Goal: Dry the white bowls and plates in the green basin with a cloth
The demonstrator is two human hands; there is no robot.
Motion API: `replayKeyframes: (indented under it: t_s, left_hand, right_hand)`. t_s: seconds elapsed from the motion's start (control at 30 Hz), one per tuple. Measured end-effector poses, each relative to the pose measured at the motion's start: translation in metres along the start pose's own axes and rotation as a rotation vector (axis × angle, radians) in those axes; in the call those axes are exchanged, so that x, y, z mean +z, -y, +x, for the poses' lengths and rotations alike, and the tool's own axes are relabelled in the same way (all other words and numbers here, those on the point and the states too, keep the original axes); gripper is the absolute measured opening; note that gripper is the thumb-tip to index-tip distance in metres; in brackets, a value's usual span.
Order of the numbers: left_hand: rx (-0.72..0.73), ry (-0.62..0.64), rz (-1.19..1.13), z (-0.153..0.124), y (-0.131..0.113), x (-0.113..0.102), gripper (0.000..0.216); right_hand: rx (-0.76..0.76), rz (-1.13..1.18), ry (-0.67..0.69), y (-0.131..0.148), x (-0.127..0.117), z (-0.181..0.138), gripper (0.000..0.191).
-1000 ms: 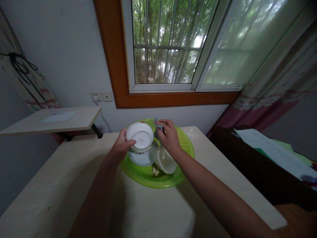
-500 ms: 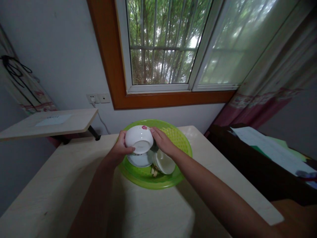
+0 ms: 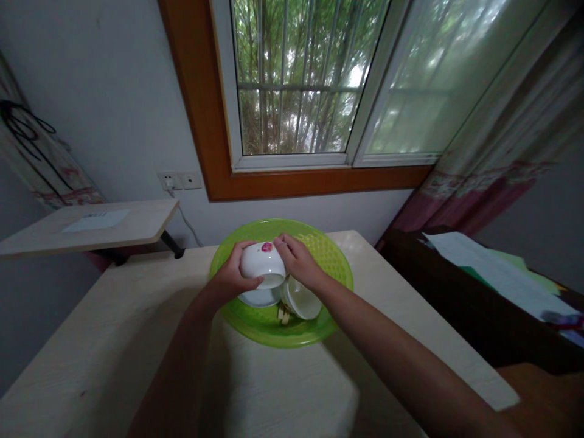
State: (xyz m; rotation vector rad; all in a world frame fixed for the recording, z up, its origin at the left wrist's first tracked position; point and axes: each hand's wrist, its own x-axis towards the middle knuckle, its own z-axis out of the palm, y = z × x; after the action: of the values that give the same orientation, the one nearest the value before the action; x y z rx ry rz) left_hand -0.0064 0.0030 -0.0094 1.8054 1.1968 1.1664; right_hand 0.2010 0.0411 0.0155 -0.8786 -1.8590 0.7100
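Note:
My left hand (image 3: 232, 277) and my right hand (image 3: 296, 261) both grip a white bowl (image 3: 262, 261) with a pink flower mark, tipped on its side over a round green basin (image 3: 335, 274). Below it in the basin lies a white plate (image 3: 255, 298). A second white bowl (image 3: 303, 299) lies on its side just under my right wrist. Some small pale pieces (image 3: 283, 314) lie at the basin's near side. No cloth shows in my right hand.
The basin stands on a pale table (image 3: 114, 340) under a barred window (image 3: 292, 79). A small side shelf (image 3: 91, 222) juts out at left below wall sockets (image 3: 179, 180). A dark cabinet with papers (image 3: 493, 274) and a curtain (image 3: 502, 164) stand at right.
The bowl turned from base-toward-me onto its side and sank lower toward the plate. My right hand dropped from holding a grey cloth up to gripping the bowl; the cloth is out of sight.

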Motion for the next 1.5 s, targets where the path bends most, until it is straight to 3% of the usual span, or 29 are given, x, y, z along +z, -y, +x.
replayKeyframes:
  t_s: [0.1,0.37,0.6,0.87,1.0,1.2,1.4,1.5]
  left_hand:
    - [-0.013,0.047,0.099,-0.002,-0.006,0.001,0.078]
    - [-0.013,-0.028,0.109,-0.005,-0.009,0.002,0.071]
    - [0.028,-0.055,0.132,-0.005,-0.019,0.002,0.066]
    - [-0.033,-0.079,0.188,-0.005,-0.027,0.002,0.063]
    - [-0.121,-0.096,0.032,-0.002,-0.019,-0.002,0.064]
    - [-0.173,-0.184,-0.261,0.003,-0.004,-0.006,0.066]
    - [-0.207,-0.265,-0.337,0.006,0.002,-0.008,0.059]
    - [-0.208,-0.278,-0.428,0.007,0.008,-0.009,0.056]
  right_hand:
    - [-0.049,-0.048,0.01,0.0,0.0,-0.001,0.031]
    - [-0.107,-0.066,-0.039,0.002,-0.002,-0.001,0.027]
    - [-0.161,-0.083,-0.165,0.002,-0.004,0.002,0.017]
    - [-0.086,-0.095,-0.43,-0.004,-0.01,0.003,0.017]
    - [-0.113,-0.087,-0.381,-0.003,-0.008,0.003,0.016]
    - [-0.311,-0.099,-0.203,0.002,-0.006,0.003,0.006]
    - [-0.16,-0.102,-0.194,-0.01,-0.003,0.005,0.017]
    - [-0.181,-0.119,-0.179,-0.011,-0.004,0.006,0.019]
